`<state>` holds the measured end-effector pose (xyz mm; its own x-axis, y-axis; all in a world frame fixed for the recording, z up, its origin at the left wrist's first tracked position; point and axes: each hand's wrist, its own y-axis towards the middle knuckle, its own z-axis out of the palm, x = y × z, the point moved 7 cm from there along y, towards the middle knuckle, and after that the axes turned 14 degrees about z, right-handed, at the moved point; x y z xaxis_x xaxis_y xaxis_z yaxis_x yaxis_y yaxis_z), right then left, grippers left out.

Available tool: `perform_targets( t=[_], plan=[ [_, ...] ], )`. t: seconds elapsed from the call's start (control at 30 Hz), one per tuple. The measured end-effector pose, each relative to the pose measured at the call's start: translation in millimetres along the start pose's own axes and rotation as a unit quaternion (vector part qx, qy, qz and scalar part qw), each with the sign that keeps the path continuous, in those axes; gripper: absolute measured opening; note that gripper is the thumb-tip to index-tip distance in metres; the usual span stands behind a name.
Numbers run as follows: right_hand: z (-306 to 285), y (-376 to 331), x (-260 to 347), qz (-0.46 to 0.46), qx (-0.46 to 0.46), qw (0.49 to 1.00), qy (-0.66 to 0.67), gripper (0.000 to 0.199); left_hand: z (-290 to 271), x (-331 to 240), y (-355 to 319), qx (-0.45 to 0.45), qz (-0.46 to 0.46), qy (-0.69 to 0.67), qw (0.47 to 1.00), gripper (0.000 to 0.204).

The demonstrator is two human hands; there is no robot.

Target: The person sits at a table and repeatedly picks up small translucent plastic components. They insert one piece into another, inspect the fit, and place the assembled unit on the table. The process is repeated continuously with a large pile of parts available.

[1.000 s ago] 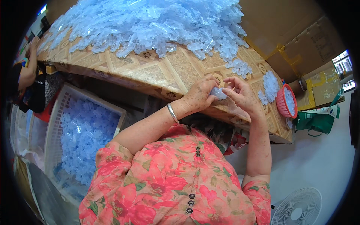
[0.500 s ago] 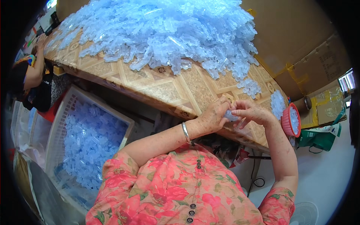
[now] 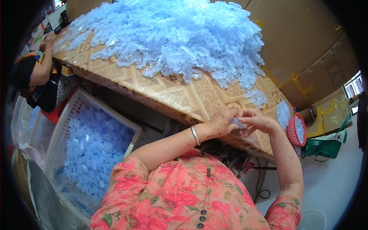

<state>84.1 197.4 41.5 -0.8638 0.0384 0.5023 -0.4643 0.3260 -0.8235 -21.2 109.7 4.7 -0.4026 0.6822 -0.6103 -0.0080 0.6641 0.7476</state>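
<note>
My left hand [image 3: 223,121] and my right hand [image 3: 257,121] meet just over the near edge of the patterned table [image 3: 168,96]. Between them is a small clear bluish plastic piece [image 3: 239,123], its exact shape half hidden by my fingers. Both hands are closed on it, with thumbs and fingertips pinching from either side. Beyond them, a large heap of clear bluish plastic pieces [image 3: 172,38] covers the far part of the table. Two smaller clusters lie to the right, one a loose patch [image 3: 255,98], the other a pile [image 3: 283,113] beside a pink basket.
The pink basket [image 3: 296,131] holds similar pieces at the table's right end. A large white crate [image 3: 134,138] full of pieces stands below left. Cardboard [image 3: 295,42] walls the far right. A green bag [image 3: 326,147] hangs at right. Another person's arm [image 3: 46,61] rests at far left.
The whole view has shifted slightly, with the table and heap sitting a little lower. My hands stay together around the small plastic piece, with the fingers barely moved.
</note>
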Motion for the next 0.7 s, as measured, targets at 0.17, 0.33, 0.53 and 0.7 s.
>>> perform_targets(
  t=[0.17,0.33,0.53,0.7],
  plan=[
    [1,1,-6,0.005,0.023,1.0,0.015,0.032,-6,-2,1,-0.039,0.012,0.013,0.999,0.027],
    [6,-3,-13,-0.013,0.034,0.998,0.052,0.035,-8,-12,7,0.007,-0.031,0.073,0.997,0.027],
    [4,-1,-16,-0.001,0.064,0.991,0.116,0.032,-9,-2,12,0.027,-0.106,0.006,0.994,0.028],
    [0,12,-16,0.03,0.12,0.986,0.113,0.042,-9,7,11,0.076,-0.165,-0.028,0.983,0.026]
  ],
)
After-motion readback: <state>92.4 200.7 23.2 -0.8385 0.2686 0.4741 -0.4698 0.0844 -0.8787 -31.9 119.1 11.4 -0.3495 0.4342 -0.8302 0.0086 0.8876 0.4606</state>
